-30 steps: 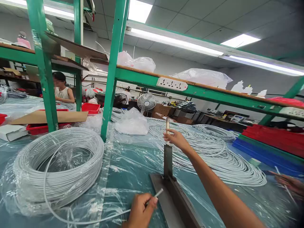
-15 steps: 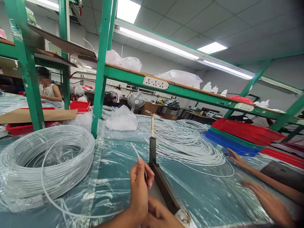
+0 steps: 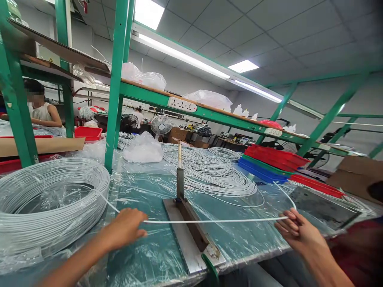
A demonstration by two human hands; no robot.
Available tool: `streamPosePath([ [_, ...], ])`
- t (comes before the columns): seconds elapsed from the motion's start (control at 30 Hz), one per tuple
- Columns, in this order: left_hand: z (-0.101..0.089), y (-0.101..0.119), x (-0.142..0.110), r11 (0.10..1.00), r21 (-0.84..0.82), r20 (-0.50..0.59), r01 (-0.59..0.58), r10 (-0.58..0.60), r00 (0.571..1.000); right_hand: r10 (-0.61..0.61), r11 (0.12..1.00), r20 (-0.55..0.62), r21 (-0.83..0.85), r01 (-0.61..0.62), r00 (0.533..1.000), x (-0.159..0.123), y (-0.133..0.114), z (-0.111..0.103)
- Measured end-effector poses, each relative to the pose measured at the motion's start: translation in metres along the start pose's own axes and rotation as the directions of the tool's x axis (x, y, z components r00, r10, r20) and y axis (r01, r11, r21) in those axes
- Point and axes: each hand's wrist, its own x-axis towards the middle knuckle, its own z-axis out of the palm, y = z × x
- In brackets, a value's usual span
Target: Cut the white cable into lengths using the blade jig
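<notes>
A thin white cable (image 3: pixel 215 221) is stretched almost level between my two hands, across the front of a metal stand. My left hand (image 3: pixel 127 226) is wrapped round it on the left, knuckles up, and the cable runs back from there toward a big coil of white cable (image 3: pixel 98 207) in clear film. Off to the right, my right hand (image 3: pixel 299 231) pinches the cable, whose free end stands up beyond the fingers. The stand (image 3: pixel 191 223), a flat plate with a dark bar and an upright post, sits between and behind the hands, at the table's front edge.
Loose loops of white cable (image 3: pixel 215 171) spread over the film-covered table (image 3: pixel 143 247). Stacked red, green and blue trays (image 3: pixel 266 163) stand at the right. Green shelf posts (image 3: pixel 116 87) rise at the left. A co-worker's red sleeve (image 3: pixel 356 251) shows at the right edge.
My hands were close together in front of the stand; now they are wide apart with the cable drawn straight between them. The co-worker's hands at the right are out of sight. The view has turned right.
</notes>
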Motion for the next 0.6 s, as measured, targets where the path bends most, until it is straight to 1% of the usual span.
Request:
streamPosePath([
  [0.1, -0.011, -0.02, -0.006, 0.995, 0.034, -0.016, 0.095, -0.095, 0.995, 0.039, 0.999, -0.113, 0.03, -0.036, 0.993, 0.015, -0.007, -0.033],
  [0.2, -0.029, -0.041, -0.014, 0.978, 0.085, -0.106, 0.19, -0.181, 0.978, 0.068, 0.997, -0.172, 0.031, -0.064, 0.983, 0.023, -0.006, -0.052],
  [0.27, -0.041, -0.054, -0.023, 0.96, 0.103, -0.188, 0.259, -0.237, 0.953, 0.09, 0.996, -0.193, 0.038, -0.085, 0.977, 0.027, -0.003, -0.061],
  [0.33, -0.052, -0.063, -0.034, 0.937, 0.069, -0.264, 0.342, -0.314, 0.912, 0.117, 0.993, -0.203, 0.043, -0.111, 0.972, 0.031, 0.002, -0.067],
  [0.4, -0.059, -0.07, -0.046, 0.919, -0.027, -0.353, 0.393, -0.377, 0.856, 0.149, 0.989, -0.196, 0.042, -0.143, 0.969, 0.034, 0.011, -0.072],
  [0.47, -0.058, -0.078, -0.058, 0.9, -0.142, -0.444, 0.413, -0.431, 0.786, 0.173, 0.985, -0.177, 0.036, -0.17, 0.969, 0.036, 0.02, -0.075],
  [0.53, -0.052, -0.092, -0.067, 0.878, -0.243, -0.537, 0.413, -0.477, 0.696, 0.188, 0.982, -0.152, 0.026, -0.186, 0.97, 0.037, 0.029, -0.077],
  [0.6, -0.044, -0.111, -0.075, 0.849, -0.309, -0.621, 0.429, -0.522, 0.585, 0.198, 0.98, -0.129, 0.015, -0.198, 0.972, 0.037, 0.034, -0.078],
])
